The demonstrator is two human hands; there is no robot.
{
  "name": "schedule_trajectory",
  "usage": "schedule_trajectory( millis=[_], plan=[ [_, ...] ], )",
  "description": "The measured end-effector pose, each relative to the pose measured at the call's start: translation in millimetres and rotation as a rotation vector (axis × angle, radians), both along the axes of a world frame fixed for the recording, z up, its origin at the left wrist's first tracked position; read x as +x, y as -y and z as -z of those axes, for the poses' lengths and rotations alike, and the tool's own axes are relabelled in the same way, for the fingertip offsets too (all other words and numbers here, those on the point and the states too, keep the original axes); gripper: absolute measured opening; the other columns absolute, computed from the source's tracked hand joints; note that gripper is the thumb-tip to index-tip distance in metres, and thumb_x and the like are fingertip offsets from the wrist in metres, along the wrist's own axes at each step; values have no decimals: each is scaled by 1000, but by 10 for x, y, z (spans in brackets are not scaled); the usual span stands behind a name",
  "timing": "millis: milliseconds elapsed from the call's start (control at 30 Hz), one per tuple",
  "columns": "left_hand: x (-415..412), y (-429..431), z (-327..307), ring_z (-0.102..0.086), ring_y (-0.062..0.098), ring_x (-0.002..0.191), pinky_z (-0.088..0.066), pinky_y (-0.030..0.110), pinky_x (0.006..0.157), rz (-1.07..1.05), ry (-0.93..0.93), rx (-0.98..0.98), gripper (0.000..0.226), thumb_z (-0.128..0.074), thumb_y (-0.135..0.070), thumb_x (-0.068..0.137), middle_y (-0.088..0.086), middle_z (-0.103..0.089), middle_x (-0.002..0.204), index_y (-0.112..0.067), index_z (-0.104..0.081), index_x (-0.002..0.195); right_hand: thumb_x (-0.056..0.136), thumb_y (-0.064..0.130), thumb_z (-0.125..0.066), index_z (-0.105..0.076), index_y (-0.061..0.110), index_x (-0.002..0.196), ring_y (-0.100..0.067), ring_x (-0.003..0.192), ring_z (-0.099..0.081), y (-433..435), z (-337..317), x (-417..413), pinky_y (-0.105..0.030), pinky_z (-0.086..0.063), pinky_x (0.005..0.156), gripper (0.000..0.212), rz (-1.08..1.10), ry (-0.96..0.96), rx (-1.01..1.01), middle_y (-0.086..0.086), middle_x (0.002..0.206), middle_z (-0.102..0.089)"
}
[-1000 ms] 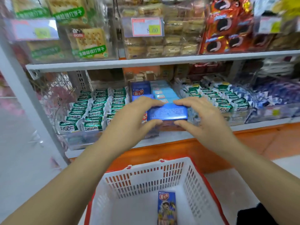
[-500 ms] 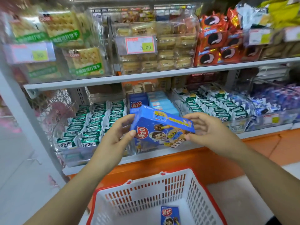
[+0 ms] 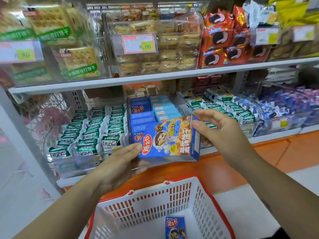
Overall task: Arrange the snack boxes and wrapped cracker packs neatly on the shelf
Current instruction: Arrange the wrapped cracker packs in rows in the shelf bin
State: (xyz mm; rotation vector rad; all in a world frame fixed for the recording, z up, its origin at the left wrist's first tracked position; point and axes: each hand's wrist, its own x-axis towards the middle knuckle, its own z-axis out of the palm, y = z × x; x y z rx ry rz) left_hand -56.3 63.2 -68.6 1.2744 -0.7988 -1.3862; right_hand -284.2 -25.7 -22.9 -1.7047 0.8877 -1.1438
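Head view: left hand (image 3: 119, 163), grip clamped on blue snack box (image 3: 170, 140); right hand (image 3: 219, 128) pinching its top corner.

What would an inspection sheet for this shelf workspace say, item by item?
Surface: lower shelf, white front edge, lined with clear bins of snacks.
Job's things: blue snack box held tilted in front of the shelf; more blue boxes stacked in the middle bin; green wrapped packs in rows to their left.
Clutter: one small blue box lying in the white basket below.
Grippers: left hand grips the held box's lower left corner; right hand pinches its upper right corner with thumb and fingers.
Cables: nothing seen.
Surroundings: upper shelf with cracker packs and a price tag.
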Motion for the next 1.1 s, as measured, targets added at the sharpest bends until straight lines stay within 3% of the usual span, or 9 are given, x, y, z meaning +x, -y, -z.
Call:
schedule_trajectory(
  millis=[200, 367, 467, 567, 733, 833, 933, 1033, 1100],
  plan=[
    [-49, 3, -69, -65, 10, 50, -58, 27, 58, -31, -127, 182, 40, -61, -43, 67, 4, -70, 69, -17, -66, 97, 93, 26, -57, -65, 21, 101, -8, 51, -56, 107, 108, -3, -24, -42, 51, 12, -19, 37, 276, -4, 87, -70],
    [-54, -29, -101, -64, 8, 49, -58, 29, 65, -34, -108, 193, 45, -62, -46, 67, 1, -67, 66, -15, -66, 100, 96, 23, -52, -62, 15, 106, -6, 45, -55, 115, 156, 4, -21, -41, 50, 16, -88, 29, 396, 0, 81, -68],
    [-79, -29, -115, -61, 11, 61, -51, 34, 86, -144, 50, 43, 34, -64, -41, 69, -3, -70, 68, -18, -68, 94, 96, 20, -54, -62, 24, 102, -9, 59, -65, 169, 149, 11, -27, -52, 65, 11, -65, -17, 386, 1, 92, -68],
    [-80, -35, -136, -61, 8, 69, -49, 26, 82, -208, 246, -138, 38, -65, -33, 75, -7, -70, 71, -16, -65, 109, 93, 12, -57, -61, 20, 98, -21, 89, -68, 203, 156, -1, -37, -55, 84, 10, -79, -85, 378, -4, 102, -68],
    [-78, -7, -128, -60, 1, 66, -50, 15, 61, -321, 533, -311, 30, -73, -24, 76, -3, -66, 84, -24, -64, 104, 88, 11, -63, -63, 20, 93, -16, 94, -64, 150, 208, 31, -29, -54, 79, 10, -11, -218, 134, 5, 102, -64],
    [-97, -4, -58, -56, -1, 69, -48, 20, 67, -331, 866, -421, 31, -80, -27, 71, -14, -65, 89, -39, -63, 94, 85, 14, -68, -59, 31, 102, -14, 78, -68, 60, 187, 88, -23, -53, 70, 26, -85, -242, -10, 14, 110, -61],
    [-191, -50, -69, -56, -5, 82, -47, 23, 76, -265, 1151, -537, 36, -79, -40, 70, -27, -59, 93, -33, -65, 102, 82, 18, -72, -51, 37, 126, 1, 63, -60, -34, 219, 153, -12, -44, 58, 52, -212, -397, -196, 19, 111, -56],
    [-256, -74, -96, -53, 1, 87, -48, 27, 76, -238, 1354, -709, 48, -60, -55, 70, -17, -63, 95, -27, -64, 107, 81, 24, -73, -52, 32, 132, 10, 84, -53, -44, 240, 181, -9, -42, 72, 56, -207, -547, -427, 23, 113, -51],
    [-260, -76, -122, -54, -1, 89, -48, 25, 79, -213, 1314, -725, 46, -58, -60, 70, -25, -60, 98, -38, -59, 110, 80, 25, -73, -58, 30, 123, 7, 91, -53, -21, 238, 166, -14, -44, 77, 45, -200, -553, -456, 22, 107, -54]
  ],
)
